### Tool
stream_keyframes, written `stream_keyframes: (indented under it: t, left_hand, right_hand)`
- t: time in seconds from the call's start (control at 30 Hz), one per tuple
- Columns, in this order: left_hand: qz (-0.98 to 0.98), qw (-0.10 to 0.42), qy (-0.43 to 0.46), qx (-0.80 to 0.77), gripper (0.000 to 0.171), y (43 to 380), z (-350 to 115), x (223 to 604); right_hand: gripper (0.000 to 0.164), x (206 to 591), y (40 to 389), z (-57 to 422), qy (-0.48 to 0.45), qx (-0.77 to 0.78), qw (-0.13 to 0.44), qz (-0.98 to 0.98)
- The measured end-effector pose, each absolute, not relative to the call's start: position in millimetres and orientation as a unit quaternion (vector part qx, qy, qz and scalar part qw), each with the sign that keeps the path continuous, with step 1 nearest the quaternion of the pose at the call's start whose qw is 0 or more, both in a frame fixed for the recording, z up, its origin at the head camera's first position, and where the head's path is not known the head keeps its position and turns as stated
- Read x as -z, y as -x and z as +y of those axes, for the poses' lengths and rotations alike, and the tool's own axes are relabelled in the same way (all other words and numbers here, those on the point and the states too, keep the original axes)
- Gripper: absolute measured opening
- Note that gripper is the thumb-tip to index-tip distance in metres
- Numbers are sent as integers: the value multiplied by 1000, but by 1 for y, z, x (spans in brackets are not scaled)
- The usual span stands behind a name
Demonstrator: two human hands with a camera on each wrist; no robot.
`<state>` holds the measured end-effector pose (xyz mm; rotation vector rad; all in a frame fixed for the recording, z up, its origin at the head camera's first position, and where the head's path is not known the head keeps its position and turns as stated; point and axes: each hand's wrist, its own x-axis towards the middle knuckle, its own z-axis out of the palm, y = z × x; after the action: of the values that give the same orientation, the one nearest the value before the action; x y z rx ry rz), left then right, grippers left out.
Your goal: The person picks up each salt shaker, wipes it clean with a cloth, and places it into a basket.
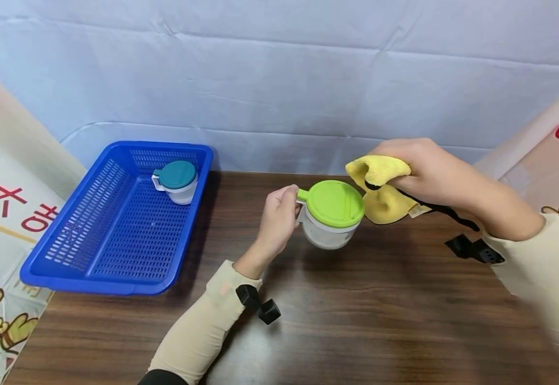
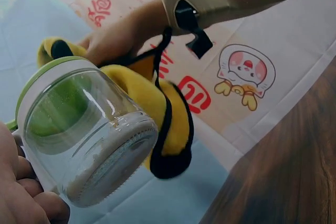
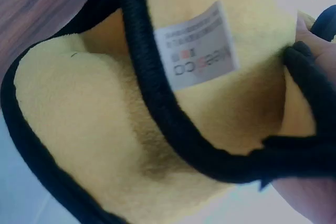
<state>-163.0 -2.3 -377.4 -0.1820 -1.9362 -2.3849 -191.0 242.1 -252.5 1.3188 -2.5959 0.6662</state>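
Observation:
My left hand (image 1: 278, 216) grips the handle of a clear glass seasoning jar (image 1: 328, 235) with a bright green lid (image 1: 335, 203). The jar is held up over the table, tilted in the left wrist view, with some pale residue at its bottom (image 2: 113, 161). To its right, my right hand (image 1: 435, 168) holds a bunched yellow cloth (image 1: 385, 203) with black edging. The cloth hangs down beside the lid's right side. A white printed label (image 3: 197, 45) shows on it in the right wrist view, where folds cover most of the fingers.
A blue plastic basket (image 1: 190, 235) stands on the left of the brown wooden table (image 1: 356, 321). Inside, near its back right corner, is a similar jar with a teal lid (image 1: 177, 175). A pale blue cloth backdrop (image 1: 279, 80) hangs behind the table, with printed sheets at both sides.

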Motion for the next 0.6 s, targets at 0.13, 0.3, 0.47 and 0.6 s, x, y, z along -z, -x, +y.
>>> stream_keyframes:
  t: [0.13, 0.3, 0.47, 0.6]
  left_hand:
    - [-634, 36, 56, 771, 39, 163, -1, 377]
    - [-638, 45, 61, 766, 40, 163, 0, 376]
    - [-641, 54, 72, 763, 42, 163, 0, 376]
    - [-641, 58, 78, 761, 42, 164, 1, 377]
  right_hand:
    - [39, 243, 184, 243, -449, -203, 95, -865]
    - [41, 235, 176, 242, -460, -189, 90, -863]
    - [43, 227, 166, 233, -471, -171, 76, -862]
    - [38, 223, 159, 222, -481, -146, 72, -862]
